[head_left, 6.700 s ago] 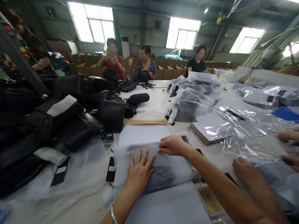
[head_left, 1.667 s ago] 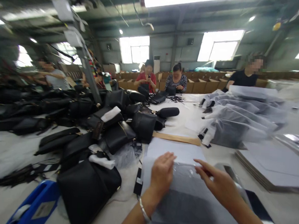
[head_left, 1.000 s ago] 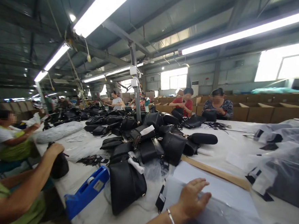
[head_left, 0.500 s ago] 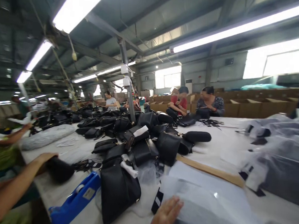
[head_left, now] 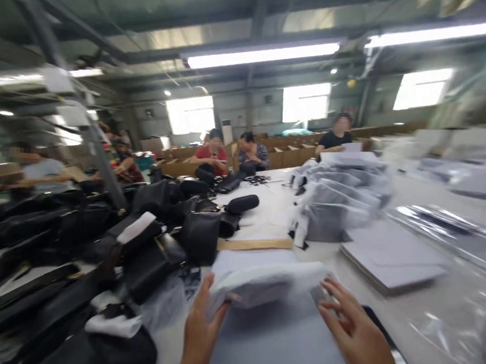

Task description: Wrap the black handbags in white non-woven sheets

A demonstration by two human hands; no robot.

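Observation:
A translucent whitish plastic bag [head_left: 264, 286], with something grey inside, is raised at its far end in front of me. My left hand [head_left: 203, 326] grips its left side between thumb and fingers. At the right corner, my right hand [head_left: 351, 331] pinches the bag with bent fingers. Underneath lies a pale smooth sheet [head_left: 264, 347], close to both wrists. Several black handbags [head_left: 199, 237] are heaped to the left of my left hand, some with white wrapping [head_left: 114, 325] on their straps. A dark flat object [head_left: 393, 348] lies partly behind my right hand.
A stack of white boards [head_left: 391, 261] lies right of my hands, beside clear plastic bags [head_left: 452, 224]. Farther back stands a pile of wrapped bags [head_left: 328, 210]. Co-workers [head_left: 214, 155] sit across the table near cardboard boxes [head_left: 292, 155]. A metal post [head_left: 106, 172] rises at left.
The view has swung to the right. One hand was lying on the flat translucent bag; now both hands hold it and its far end is lifted. The blue tape dispenser is out of view.

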